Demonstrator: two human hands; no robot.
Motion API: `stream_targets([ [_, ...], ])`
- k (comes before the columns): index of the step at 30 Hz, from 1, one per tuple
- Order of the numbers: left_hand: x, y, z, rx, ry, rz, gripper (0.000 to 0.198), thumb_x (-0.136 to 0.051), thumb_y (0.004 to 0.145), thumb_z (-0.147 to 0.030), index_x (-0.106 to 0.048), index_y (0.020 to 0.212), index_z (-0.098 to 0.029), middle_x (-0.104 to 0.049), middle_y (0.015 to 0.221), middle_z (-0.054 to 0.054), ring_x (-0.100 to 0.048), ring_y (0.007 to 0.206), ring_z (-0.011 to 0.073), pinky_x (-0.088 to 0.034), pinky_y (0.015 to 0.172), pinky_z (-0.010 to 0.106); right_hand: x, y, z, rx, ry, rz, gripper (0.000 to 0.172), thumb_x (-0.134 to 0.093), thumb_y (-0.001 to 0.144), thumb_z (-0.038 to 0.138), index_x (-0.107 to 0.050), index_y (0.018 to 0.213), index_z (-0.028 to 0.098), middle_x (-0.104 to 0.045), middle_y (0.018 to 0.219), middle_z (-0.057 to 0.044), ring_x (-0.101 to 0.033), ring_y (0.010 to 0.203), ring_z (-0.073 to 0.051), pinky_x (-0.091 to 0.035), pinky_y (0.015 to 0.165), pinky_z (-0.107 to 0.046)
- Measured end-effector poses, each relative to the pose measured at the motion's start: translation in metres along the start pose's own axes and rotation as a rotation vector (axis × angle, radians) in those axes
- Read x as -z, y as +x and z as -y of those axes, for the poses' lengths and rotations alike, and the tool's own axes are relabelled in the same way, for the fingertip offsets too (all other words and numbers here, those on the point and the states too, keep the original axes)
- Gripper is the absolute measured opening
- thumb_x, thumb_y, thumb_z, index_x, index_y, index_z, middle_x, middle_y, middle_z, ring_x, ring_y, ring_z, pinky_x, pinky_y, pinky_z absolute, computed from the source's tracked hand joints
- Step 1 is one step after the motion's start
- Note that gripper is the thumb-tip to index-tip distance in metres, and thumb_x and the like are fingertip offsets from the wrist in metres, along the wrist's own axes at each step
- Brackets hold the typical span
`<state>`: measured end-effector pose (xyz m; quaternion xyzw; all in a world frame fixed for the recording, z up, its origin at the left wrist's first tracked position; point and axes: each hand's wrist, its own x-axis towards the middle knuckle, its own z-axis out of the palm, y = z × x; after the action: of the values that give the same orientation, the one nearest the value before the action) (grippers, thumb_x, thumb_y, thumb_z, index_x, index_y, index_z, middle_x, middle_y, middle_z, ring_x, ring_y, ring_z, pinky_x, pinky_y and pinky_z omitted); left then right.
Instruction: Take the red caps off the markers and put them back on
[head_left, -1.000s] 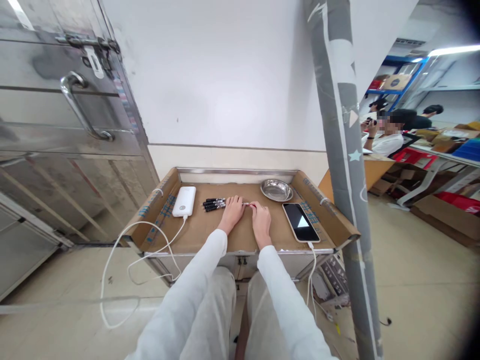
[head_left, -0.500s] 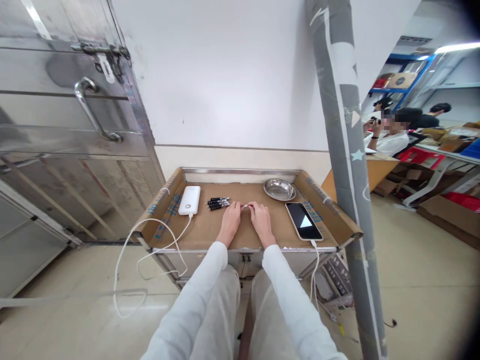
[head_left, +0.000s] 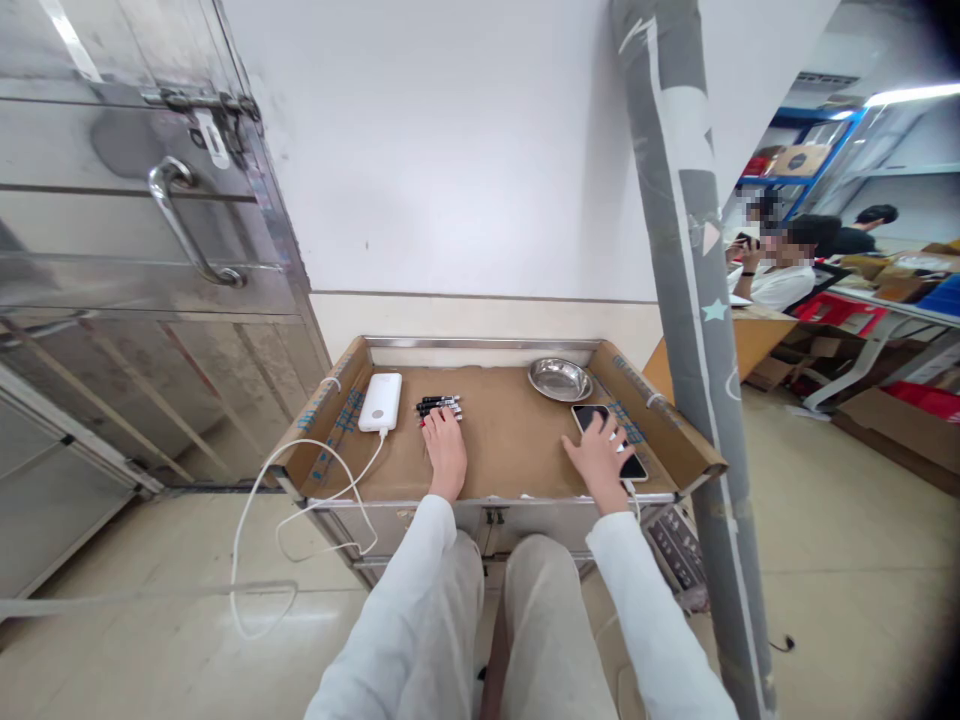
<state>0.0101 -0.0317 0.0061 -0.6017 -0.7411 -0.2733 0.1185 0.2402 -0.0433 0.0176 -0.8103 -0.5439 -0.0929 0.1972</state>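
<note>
My left hand (head_left: 445,452) rests at the near side of a small bunch of black pens (head_left: 438,401) on the cardboard-lined top. Its fingers are bent and closed on a pen at the front of the bunch. A bit of red shows at the fingertips; the rest of that pen is hidden under the hand. My right hand (head_left: 602,458) is over a phone (head_left: 636,466) with its fingers spread, holding nothing. Whether it touches the screen, I cannot tell. Behind the phone stands a round shiny metal dish (head_left: 559,380).
A white power bank (head_left: 381,402) lies left of the pens, its white cable (head_left: 241,520) looping over the front edge. Raised cardboard sides (head_left: 660,425) border the top. A tall grey wrapped roll (head_left: 694,300) leans at the right. People sit farther back on the right.
Both hands were together at the middle around a slim thing. They have parted: my left hand went left to the pens, my right hand went right over the phone and opened.
</note>
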Motion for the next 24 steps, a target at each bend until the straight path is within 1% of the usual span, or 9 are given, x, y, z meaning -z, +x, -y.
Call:
stream_targets([
  [1,-0.001,0.0,0.0,-0.012,-0.01,-0.002,0.033,-0.026,0.086,-0.001,-0.051,0.105,-0.01,-0.053,0.107,0.016,-0.05,0.097,0.0245,-0.042,0.086,0.04,0.002,0.005,-0.01,-0.066,-0.043,0.022,0.071,-0.058,0.077,0.041,-0.036,0.133,0.004,-0.034,0.138,-0.028,-0.036,0.122,-0.04,-0.031,0.094,-0.056],
  [4,-0.001,0.0,-0.001,-0.067,-0.071,0.004,0.035,-0.027,0.084,-0.001,-0.049,0.11,-0.01,-0.05,0.112,0.017,-0.05,0.096,0.0234,-0.041,0.087,0.039,0.007,0.016,-0.03,-0.152,-0.096,0.094,0.076,-0.06,0.075,0.05,-0.042,0.125,-0.003,-0.047,0.123,-0.03,-0.043,0.115,-0.039,-0.033,0.093,-0.051],
  [6,0.0,0.0,-0.001,-0.122,-0.102,0.019,0.031,-0.029,0.087,-0.005,-0.049,0.11,-0.01,-0.05,0.111,0.017,-0.05,0.095,0.0238,-0.041,0.086,0.039,0.008,0.021,-0.034,-0.19,-0.096,0.134,0.076,-0.061,0.073,0.054,-0.046,0.12,-0.004,-0.05,0.118,-0.03,-0.046,0.112,-0.038,-0.036,0.091,-0.047],
  [9,0.002,-0.003,0.0,-0.171,-0.097,0.007,0.027,-0.032,0.088,-0.01,-0.05,0.108,-0.011,-0.05,0.109,0.016,-0.049,0.095,0.0244,-0.041,0.087,0.039,0.009,0.023,-0.034,-0.227,-0.093,0.139,0.077,-0.064,0.07,0.054,-0.048,0.118,-0.005,-0.05,0.117,-0.029,-0.047,0.11,-0.037,-0.038,0.089,-0.043],
  [14,0.003,-0.006,0.005,-0.04,-0.047,-0.079,0.024,-0.035,0.085,-0.009,-0.05,0.103,-0.01,-0.05,0.106,0.015,-0.049,0.096,0.0259,-0.041,0.086,0.039,0.009,0.022,-0.031,-0.217,-0.077,0.122,0.078,-0.066,0.067,0.055,-0.048,0.117,-0.002,-0.05,0.117,-0.027,-0.047,0.111,-0.036,-0.037,0.09,-0.042],
  [17,0.006,-0.005,0.011,0.019,-0.016,-0.092,0.023,-0.036,0.085,-0.009,-0.05,0.103,-0.01,-0.051,0.102,0.015,-0.049,0.097,0.0264,-0.041,0.085,0.04,0.009,0.024,-0.031,-0.224,-0.071,0.131,0.078,-0.065,0.068,0.056,-0.047,0.119,0.0,-0.049,0.119,-0.028,-0.046,0.113,-0.036,-0.037,0.089,-0.042],
  [20,0.01,-0.003,0.023,-0.02,-0.004,-0.02,0.021,-0.037,0.087,-0.014,-0.052,0.101,-0.011,-0.052,0.1,0.014,-0.05,0.096,0.0266,-0.041,0.085,0.041,0.011,0.026,-0.034,-0.205,-0.08,0.152,0.079,-0.063,0.069,0.056,-0.046,0.12,-0.002,-0.049,0.119,-0.029,-0.046,0.113,-0.036,-0.036,0.09,-0.042],
  [22,0.012,-0.003,0.035,-0.123,-0.053,0.071,0.02,-0.038,0.089,-0.017,-0.053,0.1,-0.013,-0.054,0.098,0.013,-0.051,0.094,0.0258,-0.042,0.083,0.04,0.015,0.026,-0.035,-0.19,-0.089,0.184,0.076,-0.062,0.071,0.054,-0.047,0.119,-0.004,-0.05,0.117,-0.03,-0.047,0.111,-0.038,-0.036,0.09,-0.044],
  [24,0.013,-0.005,0.049,-0.271,-0.146,0.146,0.019,-0.039,0.09,-0.021,-0.055,0.098,-0.015,-0.055,0.098,0.012,-0.052,0.092,0.0246,-0.043,0.083,0.039,0.02,0.023,-0.032,-0.17,-0.079,0.201,0.071,-0.061,0.074,0.05,-0.049,0.116,-0.006,-0.05,0.116,-0.031,-0.046,0.111,-0.039,-0.034,0.091,-0.046],
])
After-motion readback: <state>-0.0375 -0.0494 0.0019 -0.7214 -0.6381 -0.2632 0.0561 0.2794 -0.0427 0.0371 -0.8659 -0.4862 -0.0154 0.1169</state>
